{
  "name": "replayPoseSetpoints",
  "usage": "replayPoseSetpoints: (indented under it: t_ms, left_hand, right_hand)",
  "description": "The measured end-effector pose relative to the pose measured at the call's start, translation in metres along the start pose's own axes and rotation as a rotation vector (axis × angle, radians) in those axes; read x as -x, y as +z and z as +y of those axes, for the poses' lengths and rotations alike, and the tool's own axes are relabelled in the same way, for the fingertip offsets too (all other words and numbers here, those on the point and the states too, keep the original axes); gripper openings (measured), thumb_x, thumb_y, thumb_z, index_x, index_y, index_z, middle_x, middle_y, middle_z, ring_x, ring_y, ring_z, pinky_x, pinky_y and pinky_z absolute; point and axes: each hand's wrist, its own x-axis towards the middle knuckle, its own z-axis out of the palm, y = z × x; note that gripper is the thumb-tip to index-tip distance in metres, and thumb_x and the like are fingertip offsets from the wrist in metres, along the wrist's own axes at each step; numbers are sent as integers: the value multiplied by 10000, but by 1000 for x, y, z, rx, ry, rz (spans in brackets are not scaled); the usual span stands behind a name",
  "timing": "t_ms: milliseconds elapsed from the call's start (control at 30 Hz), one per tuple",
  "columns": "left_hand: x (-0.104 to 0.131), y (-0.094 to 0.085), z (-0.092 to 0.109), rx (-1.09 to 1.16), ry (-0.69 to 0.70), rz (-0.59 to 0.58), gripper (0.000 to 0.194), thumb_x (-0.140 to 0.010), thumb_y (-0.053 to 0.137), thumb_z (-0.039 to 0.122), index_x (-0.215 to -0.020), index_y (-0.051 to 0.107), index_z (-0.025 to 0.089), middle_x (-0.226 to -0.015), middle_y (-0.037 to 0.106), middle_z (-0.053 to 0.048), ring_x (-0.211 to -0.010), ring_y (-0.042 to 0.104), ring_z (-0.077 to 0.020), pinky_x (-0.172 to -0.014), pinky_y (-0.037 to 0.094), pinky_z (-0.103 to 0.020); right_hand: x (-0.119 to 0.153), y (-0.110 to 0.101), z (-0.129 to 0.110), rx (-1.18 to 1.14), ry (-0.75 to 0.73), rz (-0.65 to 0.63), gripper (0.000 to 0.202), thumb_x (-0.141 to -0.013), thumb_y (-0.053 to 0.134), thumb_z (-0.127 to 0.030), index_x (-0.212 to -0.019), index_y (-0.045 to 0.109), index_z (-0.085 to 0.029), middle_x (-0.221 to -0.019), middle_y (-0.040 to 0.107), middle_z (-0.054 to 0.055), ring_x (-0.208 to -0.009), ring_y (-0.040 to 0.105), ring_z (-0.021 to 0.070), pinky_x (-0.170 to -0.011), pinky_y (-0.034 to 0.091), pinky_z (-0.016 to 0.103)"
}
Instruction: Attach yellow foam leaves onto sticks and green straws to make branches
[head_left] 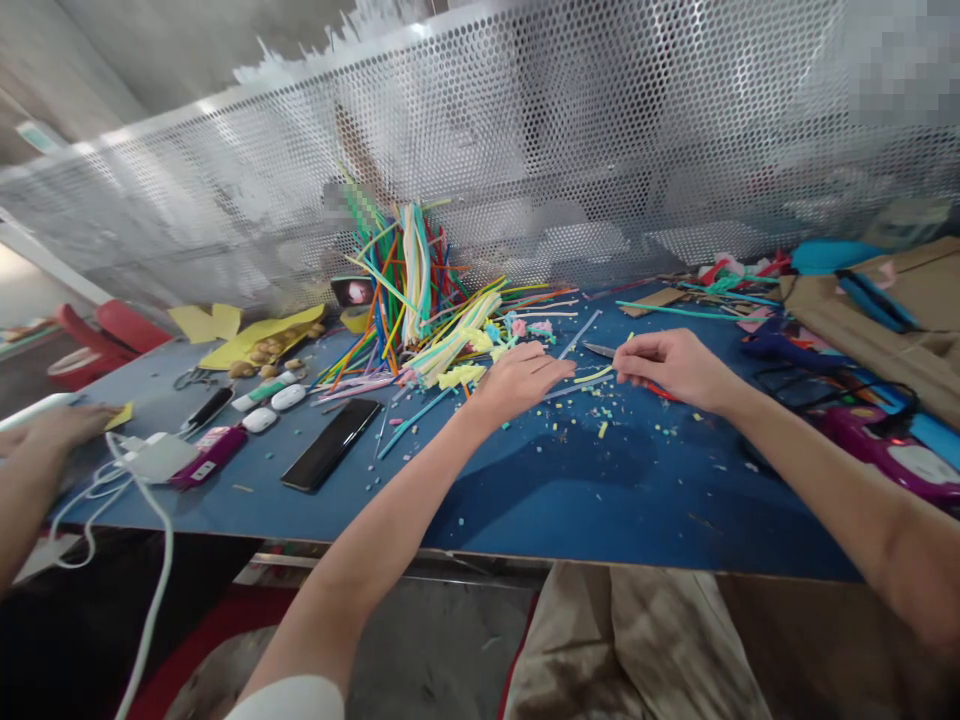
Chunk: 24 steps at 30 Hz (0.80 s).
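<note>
Just right of the frame's centre, we have a yellow strip [594, 377] at the fingertips of our right hand [667, 362]; its thumb and fingers look closed together in a pinch on it. Our left hand [525, 380] reaches in from the left, fingers nearly straight and together; we cannot tell whether they grip anything. Scissors [598, 350] show by the right hand, held or lying we cannot say, with small cut bits [603, 430] scattered below. We judge the step in hand to be handling this strip; the next move calls for a steady pinch, clear of the blades.
</note>
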Motion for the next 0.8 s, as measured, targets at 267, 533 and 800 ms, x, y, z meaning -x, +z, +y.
replayPoseSetpoints:
  t_ms: [267, 533, 800]
  left_hand:
    - [-2, -13, 5, -75, -14, -31, 243, -991, 511, 214, -1195, 643, 200, -933, 739, -44, -836, 617, -150, -745, 470, -303]
    - [-4, -12, 8, -132, 76, 26, 204, -982, 534, 201, -1142, 660, 200, -867, 730, -9, -776, 589, -127, -725, 455, -281]
    - [-2, -1, 11, 48, -87, -51, 248, -1002, 472, 233, -1112, 692, 203, -791, 704, -37, -801, 595, -150, -775, 476, -293]
  right_hand:
    - [-1, 3, 2, -208, 188, -2, 344, -713, 793, -525, -817, 758, -200, -819, 723, 61, -632, 548, 121, -608, 459, 284]
    - [-4, -3, 9, -305, 280, -117, 301, -706, 807, -455, -834, 760, -187, -819, 702, 61, -644, 528, 119, -618, 456, 286]
    - [0, 3, 1, 54, -25, 67, 417, -791, 681, -626, -865, 716, -217, -846, 710, 58, -752, 605, 191, -755, 474, 347]
